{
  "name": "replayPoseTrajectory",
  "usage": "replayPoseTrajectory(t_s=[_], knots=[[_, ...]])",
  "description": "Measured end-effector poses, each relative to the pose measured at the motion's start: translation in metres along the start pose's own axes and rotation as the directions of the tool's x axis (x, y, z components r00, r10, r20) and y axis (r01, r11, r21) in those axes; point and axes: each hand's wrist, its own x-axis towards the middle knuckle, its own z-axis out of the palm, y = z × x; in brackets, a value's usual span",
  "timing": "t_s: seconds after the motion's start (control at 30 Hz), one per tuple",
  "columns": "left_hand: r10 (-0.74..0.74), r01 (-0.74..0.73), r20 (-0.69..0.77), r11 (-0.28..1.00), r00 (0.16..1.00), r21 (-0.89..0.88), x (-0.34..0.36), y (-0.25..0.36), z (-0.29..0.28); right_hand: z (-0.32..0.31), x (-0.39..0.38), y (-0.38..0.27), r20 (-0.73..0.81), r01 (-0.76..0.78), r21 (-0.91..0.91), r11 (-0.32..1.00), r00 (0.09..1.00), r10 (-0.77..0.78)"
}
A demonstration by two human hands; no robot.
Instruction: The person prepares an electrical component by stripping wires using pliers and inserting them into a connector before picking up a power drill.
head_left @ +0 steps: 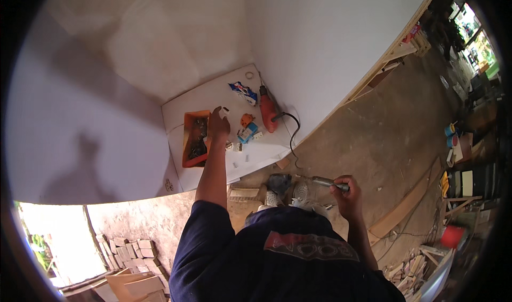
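While the left hand (217, 125) pinches a small white plastic piece (224, 111) above the white board (213, 96) | right hand (346, 195) grips slim grey metal tool (329, 183) | piece likely light, rigid; pinch its edges.

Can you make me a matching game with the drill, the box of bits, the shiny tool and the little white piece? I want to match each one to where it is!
Things:
1. drill
2. orange box
3. metal tool
4. white piece

Places:
A. in the right hand
B. at the left hand's fingertips
C. lying on the white board, cord trailing off its edge
D. on the board, left of the left hand

Pairs: 1-C, 2-D, 3-A, 4-B
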Motion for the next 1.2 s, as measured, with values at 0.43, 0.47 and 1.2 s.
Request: replayPoseTrajectory(t_s=[0.43,0.47,1.2], knots=[[0.362,-0.420,0.281,0.888,0.889,0.187,-0.128,0.086,0.004,0.024,0.020,-0.015,0.086,0.109,0.140,0.984,0.989,-0.121],[0.357,-0.413,0.273,0.891,0.894,0.189,-0.124,0.091,0.009,0.024,0.021,-0.014,0.100,0.117,0.101,0.988,0.987,-0.127],[0.009,0.507,0.548,0.366,0.837,-0.781,-0.137,0.183,-0.177,0.046,0.027,-0.096,0.064,0.320,0.437,0.841,0.921,-0.384]])
